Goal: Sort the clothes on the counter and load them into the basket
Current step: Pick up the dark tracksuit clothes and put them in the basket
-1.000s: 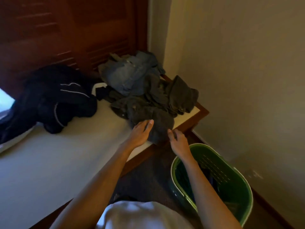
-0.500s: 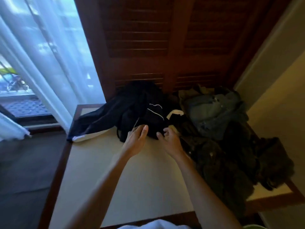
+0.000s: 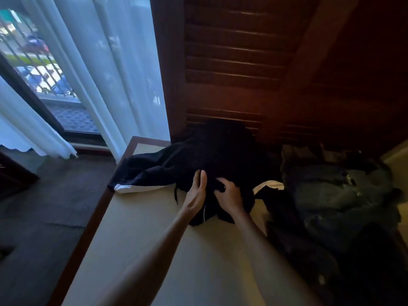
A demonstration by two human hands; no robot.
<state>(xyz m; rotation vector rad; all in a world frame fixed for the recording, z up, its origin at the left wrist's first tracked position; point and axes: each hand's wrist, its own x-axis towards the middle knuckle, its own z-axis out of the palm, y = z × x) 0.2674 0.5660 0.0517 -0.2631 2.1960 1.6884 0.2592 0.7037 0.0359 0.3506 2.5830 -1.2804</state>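
Seen from the head camera: right hand (image 3: 229, 196) gripping a fold of the black garment (image 3: 212, 160) heaped at the counter's (image 3: 154, 239) far edge, left hand (image 3: 195, 192) flat-fingered against it, grey clothes pile (image 3: 340, 195) just beside.

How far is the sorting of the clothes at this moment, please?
Early. Nothing visibly loaded; the basket is out of view. In hand: the right hand grips the black garment, the left hand rests open against it. Left: the denim and dark pile still lies on the counter.
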